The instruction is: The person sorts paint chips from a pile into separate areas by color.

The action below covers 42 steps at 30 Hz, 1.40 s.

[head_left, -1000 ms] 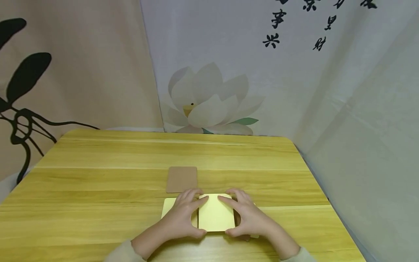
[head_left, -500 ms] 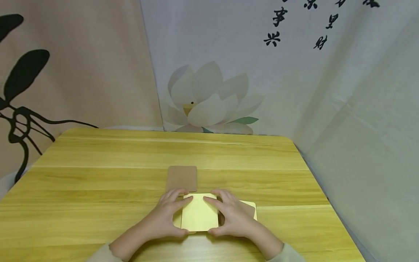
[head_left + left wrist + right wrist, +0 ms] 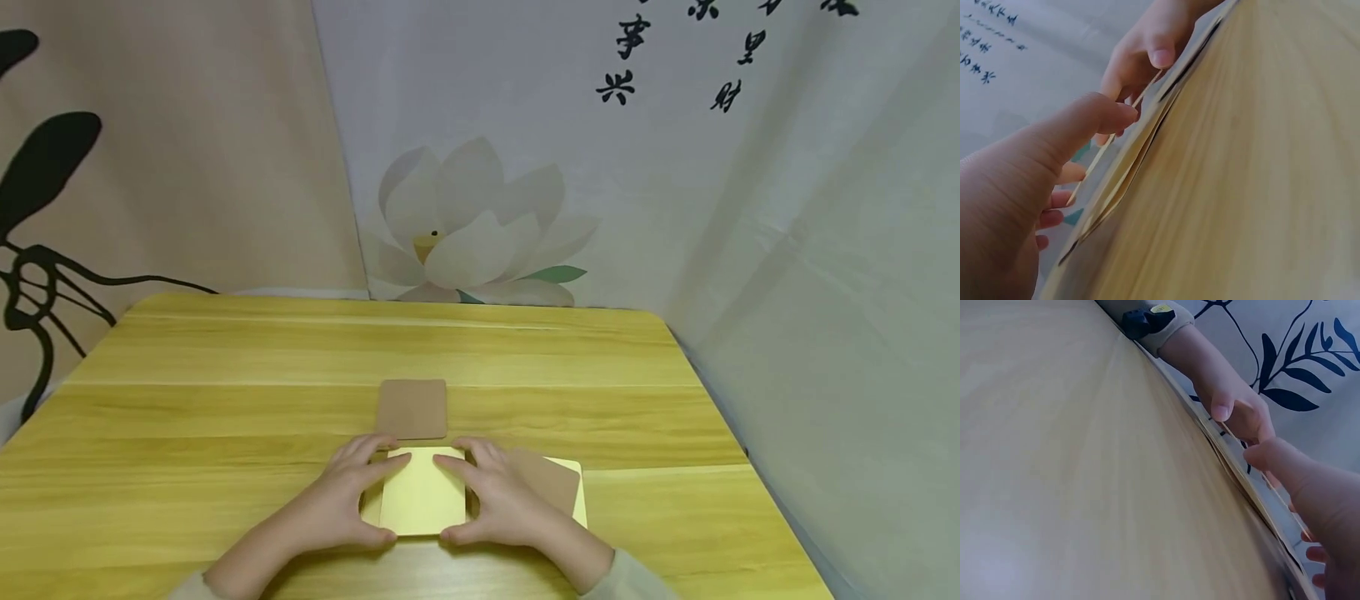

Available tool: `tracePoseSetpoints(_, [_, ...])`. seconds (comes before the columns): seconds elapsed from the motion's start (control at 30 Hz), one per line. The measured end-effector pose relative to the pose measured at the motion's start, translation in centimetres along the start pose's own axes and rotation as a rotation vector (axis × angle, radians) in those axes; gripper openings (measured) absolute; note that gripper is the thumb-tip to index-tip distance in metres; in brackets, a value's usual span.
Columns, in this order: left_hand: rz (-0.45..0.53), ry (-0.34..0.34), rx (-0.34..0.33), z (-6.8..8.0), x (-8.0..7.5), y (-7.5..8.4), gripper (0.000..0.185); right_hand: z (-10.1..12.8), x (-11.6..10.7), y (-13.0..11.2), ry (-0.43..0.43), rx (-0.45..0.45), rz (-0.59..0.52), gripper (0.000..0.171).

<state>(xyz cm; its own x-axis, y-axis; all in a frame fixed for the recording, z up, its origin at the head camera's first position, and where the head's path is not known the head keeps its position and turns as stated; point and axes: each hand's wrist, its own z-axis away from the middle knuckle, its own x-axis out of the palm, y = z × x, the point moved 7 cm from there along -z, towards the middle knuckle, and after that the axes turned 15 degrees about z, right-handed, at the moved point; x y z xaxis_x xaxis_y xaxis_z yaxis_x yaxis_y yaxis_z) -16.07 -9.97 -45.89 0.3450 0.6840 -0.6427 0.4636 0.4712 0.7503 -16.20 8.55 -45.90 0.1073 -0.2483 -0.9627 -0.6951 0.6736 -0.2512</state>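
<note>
A thin, pale yellow square card [image 3: 422, 493] is held level between my two hands, low over the table. My left hand [image 3: 330, 504] pinches its left side, thumb at the near corner and fingers at the far one. On the opposite side my right hand [image 3: 502, 500] grips it in the same way. Seen edge-on in the left wrist view, the card [image 3: 1102, 152] hangs apart from the tabletop, with thin sheets lying beneath it. Part of another yellow card [image 3: 372, 502] shows below it, by the left hand.
Just beyond the hands a brown square card [image 3: 412, 409] lies flat. To the right, a second brown card [image 3: 547, 479] rests askew on a yellow one [image 3: 581, 500], partly covered by the right hand. The wooden table [image 3: 225, 400] reaches back to curtains [image 3: 480, 100].
Both hands have moved left together, carrying the yellow card with them. The brown and yellow cards at the right have come into view from behind the right hand.
</note>
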Motion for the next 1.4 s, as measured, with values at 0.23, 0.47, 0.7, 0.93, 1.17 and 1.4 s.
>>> tracePoseSetpoints(0.23, [0.004, -0.004, 0.014, 1.0, -0.9, -0.9, 0.093, -1.5, 0.9, -1.2, -0.024, -0.018, 0.029, 0.092])
tracePoseSetpoints(0.47, [-0.016, -0.015, -0.018, 1.5, -1.4, -1.5, 0.094, -2.1, 1.4, -1.7, -0.047, -0.055, 0.04, 0.091])
tracePoseSetpoints(0.7, [-0.033, -0.016, -0.033, 1.5, -1.4, -1.8, 0.095, -2.2, 1.6, -1.8, -0.046, -0.068, 0.086, 0.09])
tracePoseSetpoints(0.93, [-0.034, -0.014, -0.024, 1.4, -1.3, -2.0, 0.095, -2.0, 1.5, -1.7, -0.052, -0.066, 0.1, 0.089])
tracePoseSetpoints(1.17, [-0.023, 0.028, 0.02, 0.9, -1.3, -1.5, 0.093, -1.3, 1.2, -1.2, -0.044, -0.028, 0.063, 0.091])
tracePoseSetpoints(1.4, [0.006, 0.069, 0.094, -0.5, -0.3, -0.1, 0.085, 0.4, -0.1, -0.2, 0.005, 0.041, 0.041, 0.087])
